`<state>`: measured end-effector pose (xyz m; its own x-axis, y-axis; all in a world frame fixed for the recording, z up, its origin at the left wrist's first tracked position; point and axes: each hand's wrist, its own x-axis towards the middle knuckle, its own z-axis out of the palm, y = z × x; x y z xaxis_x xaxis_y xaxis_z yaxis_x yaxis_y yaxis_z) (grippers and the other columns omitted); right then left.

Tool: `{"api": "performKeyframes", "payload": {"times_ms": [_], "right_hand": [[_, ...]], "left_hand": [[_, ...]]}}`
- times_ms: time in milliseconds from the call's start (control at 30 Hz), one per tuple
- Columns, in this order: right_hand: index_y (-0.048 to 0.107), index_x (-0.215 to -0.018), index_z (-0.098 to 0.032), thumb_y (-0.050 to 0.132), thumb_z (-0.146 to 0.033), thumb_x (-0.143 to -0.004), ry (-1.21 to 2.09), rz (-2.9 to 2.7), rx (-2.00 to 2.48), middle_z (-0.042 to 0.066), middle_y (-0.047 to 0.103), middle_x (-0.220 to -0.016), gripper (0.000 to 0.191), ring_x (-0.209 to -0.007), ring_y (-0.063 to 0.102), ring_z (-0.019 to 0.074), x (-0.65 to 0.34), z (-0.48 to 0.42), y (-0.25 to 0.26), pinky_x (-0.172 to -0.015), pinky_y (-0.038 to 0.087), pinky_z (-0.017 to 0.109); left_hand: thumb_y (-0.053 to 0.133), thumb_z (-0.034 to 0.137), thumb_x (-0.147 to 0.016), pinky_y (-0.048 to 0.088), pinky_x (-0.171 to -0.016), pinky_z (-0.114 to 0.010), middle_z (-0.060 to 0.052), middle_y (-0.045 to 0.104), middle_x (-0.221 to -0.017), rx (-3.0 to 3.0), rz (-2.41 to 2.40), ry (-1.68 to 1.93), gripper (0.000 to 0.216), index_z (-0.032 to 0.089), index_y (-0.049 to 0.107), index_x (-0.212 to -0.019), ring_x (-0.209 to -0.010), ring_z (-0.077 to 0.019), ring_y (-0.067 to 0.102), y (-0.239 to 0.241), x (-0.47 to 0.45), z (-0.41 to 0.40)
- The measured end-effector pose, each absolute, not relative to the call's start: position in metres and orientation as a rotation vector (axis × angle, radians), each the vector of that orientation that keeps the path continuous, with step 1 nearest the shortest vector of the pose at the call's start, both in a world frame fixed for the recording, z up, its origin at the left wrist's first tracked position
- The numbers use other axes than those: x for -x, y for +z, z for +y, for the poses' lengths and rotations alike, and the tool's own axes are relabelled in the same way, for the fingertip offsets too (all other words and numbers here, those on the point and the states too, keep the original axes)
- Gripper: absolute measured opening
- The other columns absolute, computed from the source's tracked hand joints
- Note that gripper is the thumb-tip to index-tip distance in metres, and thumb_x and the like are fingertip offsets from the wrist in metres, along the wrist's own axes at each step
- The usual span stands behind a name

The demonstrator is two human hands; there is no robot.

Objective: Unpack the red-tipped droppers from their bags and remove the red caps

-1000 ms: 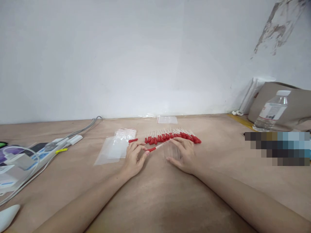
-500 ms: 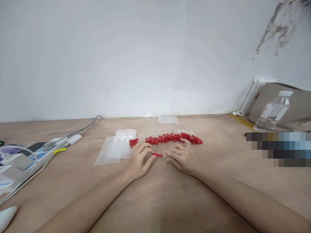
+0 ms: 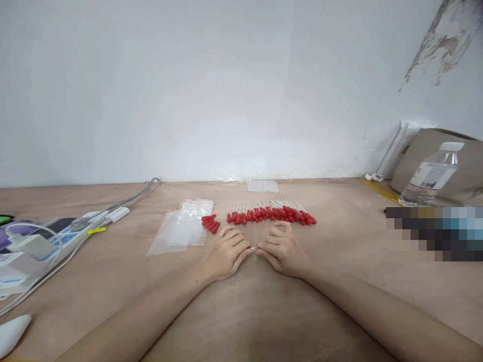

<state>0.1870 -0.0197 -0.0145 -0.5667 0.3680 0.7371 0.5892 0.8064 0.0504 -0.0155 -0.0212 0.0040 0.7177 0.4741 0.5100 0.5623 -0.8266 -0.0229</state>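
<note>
My left hand point(image 3: 227, 253) and my right hand point(image 3: 284, 248) rest on the wooden table point(image 3: 249, 311) with their fingertips meeting. Both pinch the near edge of a small clear bag point(image 3: 259, 236), which is hard to make out. Just beyond my fingers lies a long row of red-capped droppers point(image 3: 271, 213). A small cluster of red-capped droppers point(image 3: 210, 222) sits to the left of my left hand, beside a pile of clear zip bags point(image 3: 181, 227).
Another clear bag point(image 3: 262, 186) lies near the wall. A power strip with cables and chargers point(image 3: 56, 234) takes up the left side. A water bottle point(image 3: 430, 176) and a cardboard box point(image 3: 433, 146) stand at the right. A white object point(image 3: 13, 334) is at the bottom left.
My left hand pushed a red-capped dropper rightward into the clear bag held by my right hand. Both hands then drew toward me and pinched together at the bag's edge.
</note>
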Motion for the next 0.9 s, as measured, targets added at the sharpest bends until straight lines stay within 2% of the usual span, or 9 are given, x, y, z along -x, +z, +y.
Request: {"api": "performKeyframes", "payload": {"times_ms": [233,433,667,900], "right_hand": [[0.060,-0.078,-0.019,0.049,-0.024,-0.083,-0.514,-2.229,0.621,-0.004,0.051,-0.055,0.013,-0.064,0.039,0.0100,-0.189,-0.023,-0.011,-0.086,0.023,0.036],[0.060,-0.086,-0.021,0.051,-0.024,-0.083,-0.640,-2.202,0.584,-0.005,0.052,-0.056,0.010,-0.064,0.040,0.0098,-0.191,-0.024,-0.013,-0.086,0.024,0.037],[0.059,-0.097,-0.026,0.051,-0.021,-0.083,-0.688,-2.198,0.588,-0.006,0.054,-0.058,0.017,-0.066,0.044,0.0094,-0.195,-0.028,-0.015,-0.088,0.024,0.035],[0.060,-0.099,-0.029,0.046,-0.018,-0.084,-0.667,-2.183,0.625,-0.005,0.053,-0.057,0.023,-0.062,0.042,0.0094,-0.202,-0.030,-0.015,-0.086,0.025,0.035]], "left_hand": [[0.037,0.024,-0.088,0.029,-0.091,-0.039,-0.002,0.056,-0.074,2.765,-0.855,-0.652,0.023,0.017,0.053,-0.073,-0.083,-0.0157,0.048,0.008,0.019,-0.024],[0.034,0.024,-0.088,0.027,-0.092,-0.040,-0.002,0.056,-0.073,2.795,-0.845,-0.645,0.025,0.017,0.052,-0.073,-0.080,-0.0155,0.047,0.007,0.021,-0.025],[0.034,0.023,-0.088,0.028,-0.091,-0.041,-0.002,0.057,-0.072,2.790,-0.829,-0.669,0.024,0.018,0.053,-0.074,-0.079,-0.0159,0.047,0.007,0.023,-0.025],[0.033,0.023,-0.088,0.034,-0.074,-0.035,-0.002,0.054,-0.068,2.770,-0.890,-0.720,0.024,0.018,0.052,-0.073,-0.071,-0.0159,0.045,0.003,0.026,-0.023]]}}
